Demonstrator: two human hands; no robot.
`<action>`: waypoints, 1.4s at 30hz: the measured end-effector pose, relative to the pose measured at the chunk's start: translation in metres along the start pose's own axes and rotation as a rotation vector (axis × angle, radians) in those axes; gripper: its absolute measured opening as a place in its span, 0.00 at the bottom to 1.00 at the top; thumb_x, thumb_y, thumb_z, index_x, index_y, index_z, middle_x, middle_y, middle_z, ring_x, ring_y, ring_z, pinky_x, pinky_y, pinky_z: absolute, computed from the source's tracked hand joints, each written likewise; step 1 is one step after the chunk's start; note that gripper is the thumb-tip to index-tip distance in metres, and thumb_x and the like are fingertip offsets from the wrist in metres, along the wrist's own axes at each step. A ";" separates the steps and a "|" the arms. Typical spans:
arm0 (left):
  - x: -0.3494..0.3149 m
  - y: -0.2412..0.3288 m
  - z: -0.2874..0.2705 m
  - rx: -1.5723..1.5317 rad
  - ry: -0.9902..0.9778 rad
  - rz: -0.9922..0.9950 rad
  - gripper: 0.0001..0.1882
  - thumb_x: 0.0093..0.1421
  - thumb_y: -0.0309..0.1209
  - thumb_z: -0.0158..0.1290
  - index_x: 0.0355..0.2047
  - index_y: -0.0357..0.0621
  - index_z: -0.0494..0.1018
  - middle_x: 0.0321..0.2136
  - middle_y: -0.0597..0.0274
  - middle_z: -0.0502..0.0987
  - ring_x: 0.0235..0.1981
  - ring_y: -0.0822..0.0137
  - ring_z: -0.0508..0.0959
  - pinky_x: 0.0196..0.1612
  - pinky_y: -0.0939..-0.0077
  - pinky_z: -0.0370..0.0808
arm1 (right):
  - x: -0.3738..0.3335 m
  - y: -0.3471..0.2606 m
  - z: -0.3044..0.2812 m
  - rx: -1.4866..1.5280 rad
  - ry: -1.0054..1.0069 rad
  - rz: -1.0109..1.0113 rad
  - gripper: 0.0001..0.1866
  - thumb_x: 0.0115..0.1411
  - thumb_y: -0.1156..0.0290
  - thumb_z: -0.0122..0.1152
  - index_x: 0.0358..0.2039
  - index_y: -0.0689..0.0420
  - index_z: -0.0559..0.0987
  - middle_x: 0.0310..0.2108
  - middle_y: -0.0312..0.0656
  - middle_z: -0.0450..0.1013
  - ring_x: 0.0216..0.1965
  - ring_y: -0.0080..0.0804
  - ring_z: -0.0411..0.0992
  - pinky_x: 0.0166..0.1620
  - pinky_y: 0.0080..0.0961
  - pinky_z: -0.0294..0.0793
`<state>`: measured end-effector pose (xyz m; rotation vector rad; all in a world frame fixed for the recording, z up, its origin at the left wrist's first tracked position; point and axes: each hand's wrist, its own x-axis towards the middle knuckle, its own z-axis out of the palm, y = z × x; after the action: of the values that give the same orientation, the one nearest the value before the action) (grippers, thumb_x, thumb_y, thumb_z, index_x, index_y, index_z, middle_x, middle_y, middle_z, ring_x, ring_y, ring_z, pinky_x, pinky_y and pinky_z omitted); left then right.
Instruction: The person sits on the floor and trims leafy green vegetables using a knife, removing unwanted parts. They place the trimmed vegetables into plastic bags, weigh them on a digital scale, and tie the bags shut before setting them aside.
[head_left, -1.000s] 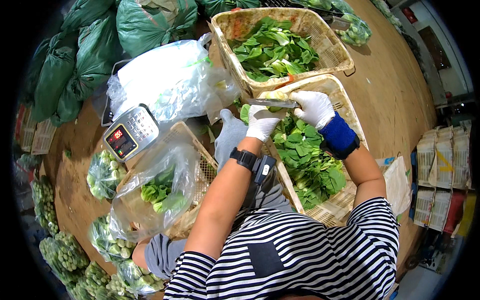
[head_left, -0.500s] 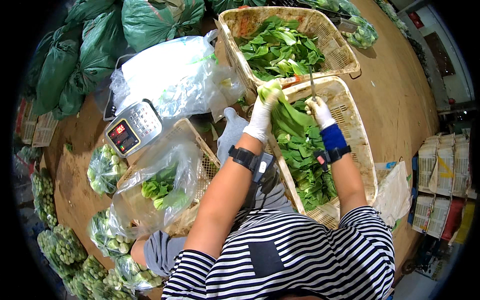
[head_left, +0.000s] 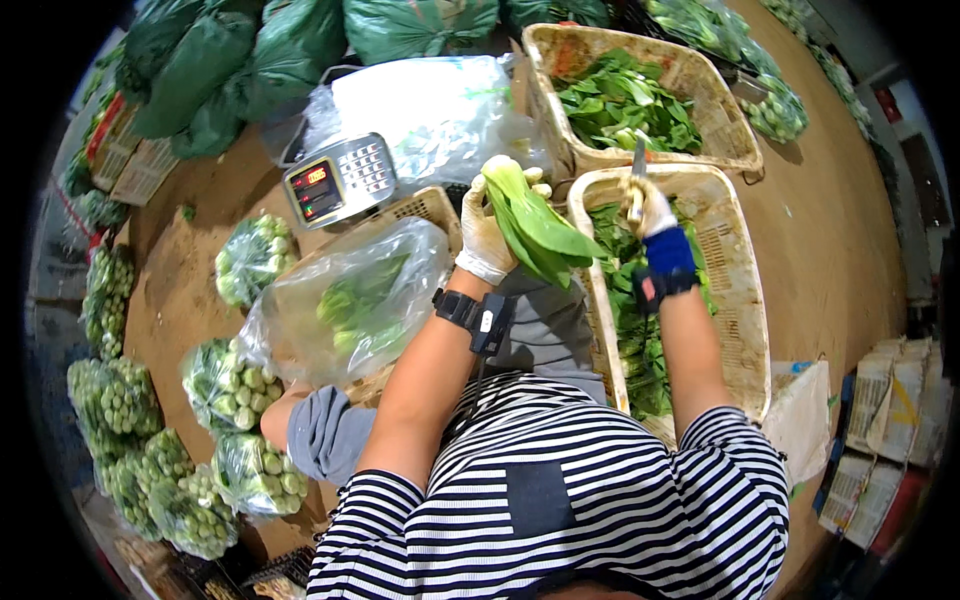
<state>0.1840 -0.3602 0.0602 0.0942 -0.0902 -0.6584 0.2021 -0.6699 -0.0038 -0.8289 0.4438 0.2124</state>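
A head of bok choy is in my left hand, which wears a whitish glove and has its fingers wrapped round the pale base; the green leaves hang to the right. My right hand, also gloved, grips a small knife with its blade pointing up and away. That hand is over the near cream crate, where loose green leaves lie. Left of my left forearm, a clear plastic bag with some bok choy inside rests in another crate.
Behind the near crate stands a far crate of leafy greens. A digital scale sits beside a pile of clear plastic bags. Bagged bok choy lies along the left; large green sacks stand at the back left.
My left hand has moved left with the bok choy, away from the crates and nearer the clear bag. My right hand stays over the near crate with the knife. The whole view has shifted.
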 end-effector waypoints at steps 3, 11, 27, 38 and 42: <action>-0.033 0.018 0.015 0.083 -0.035 0.069 0.37 0.53 0.56 0.43 0.48 0.32 0.65 0.36 0.49 0.72 0.37 0.53 0.73 0.41 0.61 0.72 | 0.066 -0.022 0.000 -0.179 0.242 0.015 0.09 0.61 0.63 0.48 0.31 0.54 0.71 0.23 0.35 0.72 0.21 0.26 0.71 0.17 0.23 0.71; -0.077 0.051 0.018 0.055 -0.197 0.139 0.35 0.48 0.63 0.48 0.40 0.42 0.66 0.25 0.64 0.63 0.27 0.67 0.61 0.37 0.70 0.64 | 0.077 -0.023 -0.081 -0.359 0.153 0.208 0.21 0.62 0.49 0.43 0.17 0.48 0.67 0.09 0.31 0.63 0.05 0.24 0.57 0.07 0.19 0.51; -0.083 -0.015 0.049 1.242 -0.077 0.107 0.24 0.65 0.44 0.40 0.55 0.42 0.59 0.44 0.65 0.67 0.45 0.76 0.66 0.51 0.81 0.62 | -0.183 0.056 0.182 -1.514 -0.107 -0.889 0.27 0.45 0.61 0.69 0.41 0.61 0.68 0.23 0.39 0.67 0.24 0.36 0.67 0.30 0.24 0.69; -0.129 0.025 0.036 0.290 -0.041 -0.072 0.42 0.54 0.63 0.42 0.52 0.34 0.61 0.27 0.60 0.70 0.24 0.69 0.70 0.28 0.78 0.69 | 0.023 -0.068 0.146 -0.756 -0.266 -0.378 0.13 0.57 0.62 0.56 0.37 0.56 0.73 0.32 0.39 0.73 0.29 0.27 0.71 0.30 0.21 0.72; -0.120 0.035 0.035 0.173 -0.054 0.032 0.42 0.49 0.60 0.52 0.53 0.37 0.61 0.37 0.59 0.68 0.35 0.65 0.72 0.41 0.71 0.71 | 0.103 -0.153 -0.039 -0.019 0.239 -0.355 0.12 0.57 0.59 0.57 0.36 0.53 0.71 0.30 0.42 0.72 0.24 0.33 0.73 0.21 0.22 0.75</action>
<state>0.1066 -0.2615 0.0923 0.2410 -0.2002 -0.6204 0.3354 -0.7992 0.0268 -0.9409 0.5094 -0.2135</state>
